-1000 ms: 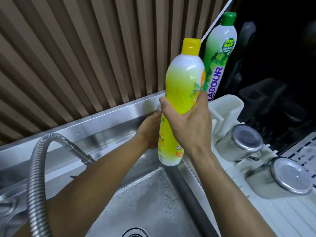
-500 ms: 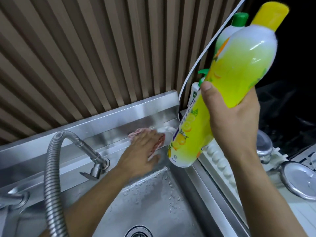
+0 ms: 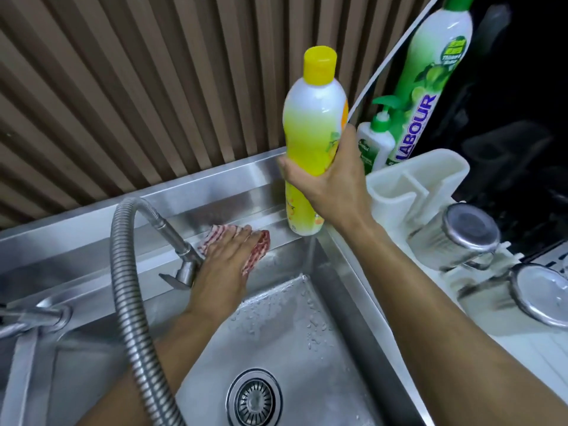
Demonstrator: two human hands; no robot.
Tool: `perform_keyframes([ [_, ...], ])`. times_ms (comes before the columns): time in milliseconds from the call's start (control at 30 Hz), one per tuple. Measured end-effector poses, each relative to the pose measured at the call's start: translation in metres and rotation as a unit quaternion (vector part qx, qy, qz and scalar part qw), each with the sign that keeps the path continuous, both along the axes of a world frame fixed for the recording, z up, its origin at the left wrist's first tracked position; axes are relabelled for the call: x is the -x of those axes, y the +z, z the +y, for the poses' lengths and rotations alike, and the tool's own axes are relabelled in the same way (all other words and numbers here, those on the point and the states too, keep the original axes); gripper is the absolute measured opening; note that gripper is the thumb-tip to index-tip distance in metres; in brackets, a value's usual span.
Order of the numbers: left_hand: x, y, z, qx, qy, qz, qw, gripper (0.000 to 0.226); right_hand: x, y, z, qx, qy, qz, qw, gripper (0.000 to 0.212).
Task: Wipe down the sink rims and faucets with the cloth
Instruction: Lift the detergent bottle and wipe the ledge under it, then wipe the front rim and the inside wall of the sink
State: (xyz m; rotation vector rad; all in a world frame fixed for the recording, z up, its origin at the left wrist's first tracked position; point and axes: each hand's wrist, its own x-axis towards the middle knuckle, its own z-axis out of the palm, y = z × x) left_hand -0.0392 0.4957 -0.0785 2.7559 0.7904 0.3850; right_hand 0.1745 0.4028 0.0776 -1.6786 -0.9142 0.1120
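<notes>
Red-and-white striped cloth pressed flat on the far rim of the steel sink, just right of the faucet base. Left hand spread palm-down over it, fingers extended and lying on the fabric, cloth edges showing at the fingertips and along the hand's right side. Forearm crossing the basin from the near left.

Right hand wrapped around a yellow dish-soap bottle, thumb on the left of the body, fingers curled behind, grip closed on its lower middle. Bottle upright with a slight tilt, yellow cap on top, base at the far right corner of the rim; touching the steel or just above it, cannot tell.

Flexible metal faucet hose arching from the near left up and over to a spout fitting right beside the left wrist. Second tap fitting at the left edge. Water droplets scattered over the basin floor, round drain strainer near the bottom.

Beyond the bottle, at the far right: small white pump bottle with a green pump, tall green-capped bottle just behind it. White plastic caddy to the right of the sink, on a white drainboard with two steel cups lying on their sides. Slatted wooden wall panel behind the sink.
</notes>
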Motion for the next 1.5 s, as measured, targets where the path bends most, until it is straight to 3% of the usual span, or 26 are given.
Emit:
perform_keyframes([
  [167,0.001,0.001,-0.013,0.003,0.020,-0.007,1.000,0.097,-0.004,-0.004,-0.001,0.035,0.013,-0.002,0.999,0.073],
  [300,0.004,0.004,-0.015,0.017,0.025,-0.017,0.999,0.101,-0.007,-0.001,-0.007,0.152,0.014,-0.029,0.988,0.088],
  [400,0.002,0.008,-0.016,0.026,0.024,-0.016,0.999,0.097,-0.004,0.002,-0.009,0.214,0.010,0.019,0.977,0.090],
  [600,-0.001,0.012,-0.020,0.044,0.040,-0.030,0.998,0.091,0.021,-0.004,-0.025,0.228,-0.021,0.043,0.973,0.095],
  [700,-0.003,0.014,-0.025,0.055,0.053,-0.045,0.996,0.079,0.036,-0.005,-0.044,0.205,-0.040,0.037,0.977,0.080],
  [833,-0.008,0.025,-0.034,0.112,0.101,-0.081,0.985,0.063,0.065,-0.019,-0.073,0.227,-0.022,0.083,0.970,0.029],
  [933,-0.010,0.038,-0.042,0.124,0.145,-0.100,0.976,0.051,0.091,-0.057,-0.086,0.216,0.045,0.235,0.947,0.006],
  [1000,-0.011,0.050,-0.046,0.156,0.166,-0.116,0.967,0.037,0.100,-0.077,-0.093,0.198,0.061,0.361,0.909,0.010],
  [1067,-0.010,0.064,-0.050,0.249,0.189,-0.170,0.934,0.025,0.103,-0.088,-0.099,0.183,0.061,0.433,0.881,0.013],
  [1100,-0.008,0.070,-0.052,0.325,0.210,-0.212,0.897,0.020,0.104,-0.093,-0.101,0.172,0.061,0.455,0.872,0.014],
  [1233,0.000,0.081,-0.063,0.663,0.232,-0.305,0.643,0.023,0.111,-0.101,-0.100,0.121,0.117,0.521,0.837,0.038],
  [1267,0.002,0.082,-0.066,0.701,0.221,-0.299,0.609,0.026,0.113,-0.101,-0.098,0.100,0.142,0.547,0.819,0.045],
  [1300,0.003,0.080,-0.069,0.717,0.211,-0.290,0.597,0.028,0.114,-0.100,-0.096,0.073,0.159,0.577,0.798,0.048],
  [1333,0.003,0.079,-0.071,0.716,0.206,-0.282,0.605,0.028,0.114,-0.099,-0.094,0.042,0.169,0.606,0.776,0.047],
  [1367,0.003,0.078,-0.072,0.694,0.207,-0.271,0.634,0.027,0.114,-0.096,-0.092,0.016,0.171,0.630,0.757,0.044],
  [1400,0.005,0.075,-0.072,0.642,0.213,-0.258,0.690,0.024,0.115,-0.092,-0.089,0.006,0.163,0.647,0.745,0.040],
  [1433,0.005,0.074,-0.070,0.552,0.209,-0.229,0.774,0.022,0.114,-0.092,-0.086,0.011,0.143,0.655,0.742,0.037],
  [1467,0.007,0.074,-0.067,0.434,0.187,-0.181,0.862,0.030,0.114,-0.092,-0.084,0.031,0.117,0.657,0.744,0.035],
  [1500,0.008,0.074,-0.064,0.319,0.162,-0.125,0.925,0.042,0.113,-0.090,-0.082,0.049,0.098,0.658,0.745,0.035],
])
